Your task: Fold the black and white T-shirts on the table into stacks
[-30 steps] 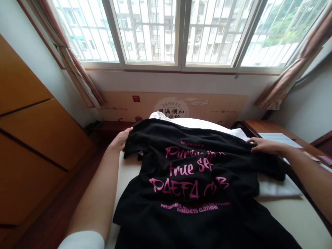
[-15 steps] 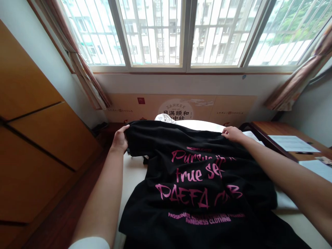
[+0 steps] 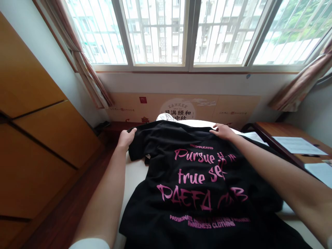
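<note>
A black T-shirt (image 3: pixel 166 173) with pink lettering lies spread over a white surface (image 3: pixel 135 176), its collar end away from me and its lower part running out of view. My left hand (image 3: pixel 127 137) pinches the edge of the left sleeve between thumb and fingers. Near the collar, my right hand (image 3: pixel 222 131) grips the top edge of the shirt with its fingertips. Wrinkles cross the right side of the print, so some letters are partly folded out of sight beneath my right forearm.
Behind the shirt sits a bunched white cloth (image 3: pixel 165 117). A wooden desk (image 3: pixel 278 129) with papers (image 3: pixel 299 145) and a dark pen (image 3: pixel 310 155) is at the right. An orange-brown cabinet (image 3: pixel 49 138) stands at the left. Printed cardboard (image 3: pixel 233 103) leans under the barred window.
My right hand has moved left along the top edge toward the collar. My left hand has shifted slightly right and down with the sleeve. The upper lettering is less creased.
</note>
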The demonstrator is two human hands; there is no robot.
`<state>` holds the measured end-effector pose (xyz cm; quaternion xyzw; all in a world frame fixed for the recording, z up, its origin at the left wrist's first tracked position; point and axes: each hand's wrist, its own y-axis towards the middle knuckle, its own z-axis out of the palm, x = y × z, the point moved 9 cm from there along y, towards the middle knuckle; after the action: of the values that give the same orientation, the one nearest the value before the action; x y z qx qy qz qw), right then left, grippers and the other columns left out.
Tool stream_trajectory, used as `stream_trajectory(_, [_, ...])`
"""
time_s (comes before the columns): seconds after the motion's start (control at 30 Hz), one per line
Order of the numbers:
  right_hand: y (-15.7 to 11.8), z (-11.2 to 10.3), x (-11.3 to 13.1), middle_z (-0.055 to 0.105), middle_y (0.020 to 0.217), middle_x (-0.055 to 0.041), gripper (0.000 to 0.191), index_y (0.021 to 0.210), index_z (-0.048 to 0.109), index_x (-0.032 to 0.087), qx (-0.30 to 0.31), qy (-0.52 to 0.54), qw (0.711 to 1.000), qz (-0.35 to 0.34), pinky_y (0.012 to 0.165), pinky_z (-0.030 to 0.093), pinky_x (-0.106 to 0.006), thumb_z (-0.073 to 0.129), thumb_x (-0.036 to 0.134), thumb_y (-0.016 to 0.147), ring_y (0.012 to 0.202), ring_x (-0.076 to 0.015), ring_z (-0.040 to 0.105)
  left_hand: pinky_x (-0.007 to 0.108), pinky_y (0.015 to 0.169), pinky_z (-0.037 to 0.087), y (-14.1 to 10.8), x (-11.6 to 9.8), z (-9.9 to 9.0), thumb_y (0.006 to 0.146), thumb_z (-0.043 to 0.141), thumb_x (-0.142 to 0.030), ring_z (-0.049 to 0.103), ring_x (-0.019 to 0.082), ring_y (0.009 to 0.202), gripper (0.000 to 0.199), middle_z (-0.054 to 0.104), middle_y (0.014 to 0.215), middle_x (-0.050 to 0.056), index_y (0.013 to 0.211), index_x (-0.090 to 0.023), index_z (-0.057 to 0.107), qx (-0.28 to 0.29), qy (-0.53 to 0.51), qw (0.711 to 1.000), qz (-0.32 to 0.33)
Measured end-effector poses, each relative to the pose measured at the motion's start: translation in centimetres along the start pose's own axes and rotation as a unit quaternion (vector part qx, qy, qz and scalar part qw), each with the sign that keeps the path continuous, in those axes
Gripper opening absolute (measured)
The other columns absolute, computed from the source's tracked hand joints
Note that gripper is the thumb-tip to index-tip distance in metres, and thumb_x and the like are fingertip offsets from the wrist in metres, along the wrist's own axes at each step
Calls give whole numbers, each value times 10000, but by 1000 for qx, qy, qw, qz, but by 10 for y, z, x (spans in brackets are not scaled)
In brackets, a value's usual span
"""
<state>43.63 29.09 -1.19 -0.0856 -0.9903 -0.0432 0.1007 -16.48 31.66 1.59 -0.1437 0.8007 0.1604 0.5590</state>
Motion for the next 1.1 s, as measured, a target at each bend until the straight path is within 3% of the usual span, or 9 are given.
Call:
stream_trajectory(0.1, [4,10,14,745,1276,-117,393,1212,738,218,13,0,1000,-11,1003,513,-378,643,510,968,1185,-292,661,311,557,478,-1,7,7,707,740,-306,600,246,632,169,607,639,57,679,-188,622,26,17,999,-25])
stream_trajectory(0.27, [17,13,17,740,1235,-173,291,1046,756,169,26,-13,999,24,970,523,-407,644,427,969,1150,-315,673,294,596,514,1,0,0,685,695,-249,641,241,699,103,667,731,71,756,-181,664,-3,-4,1000,9])
stream_trajectory(0.43, [25,5,15,697,1311,-241,314,1172,745,138,19,-22,996,79,1024,506,-470,683,347,946,1218,-359,668,293,603,533,4,3,3,672,691,-275,680,258,745,142,703,769,92,762,-165,688,7,1,1000,6])
stream_trajectory(0.67, [24,1,13,691,1239,-334,475,1303,686,42,-19,15,982,185,972,540,-512,708,300,905,1216,-425,682,335,635,559,4,23,11,699,709,-312,691,280,728,170,667,683,73,743,-154,666,13,35,999,-29])
stream_trajectory(0.8, [23,4,49,710,1256,-290,372,1206,732,80,-45,73,989,120,991,513,-477,634,356,976,1209,-399,675,358,657,570,4,36,12,739,733,-348,703,304,757,201,661,679,86,705,-178,630,-4,45,998,-33])
stream_trajectory(0.9, [24,15,90,775,978,-164,421,865,772,153,-24,146,988,39,882,521,-370,609,517,999,1008,-314,723,355,694,574,4,41,13,755,744,-351,711,313,803,205,667,698,85,711,-190,625,-21,45,999,-15])
stream_trajectory(0.97, [24,27,113,725,750,-86,506,702,724,170,4,200,980,3,751,507,-320,650,597,963,815,-254,704,357,717,578,4,42,12,766,747,-354,712,318,835,201,666,707,80,731,-195,627,-35,42,998,-2])
stream_trajectory(1.03, [26,38,131,660,647,-33,489,663,697,167,22,252,967,-17,665,483,-296,741,589,906,708,-208,653,366,749,582,4,42,12,783,743,-362,711,321,864,202,669,728,80,747,-200,627,-48,39,998,11])
stream_trajectory(1.1, [29,46,142,657,680,-8,401,741,711,153,22,300,954,-22,650,498,-282,792,511,900,698,-179,637,381,797,585,4,41,12,810,729,-380,709,318,886,209,677,761,82,762,-204,626,-61,34,997,24])
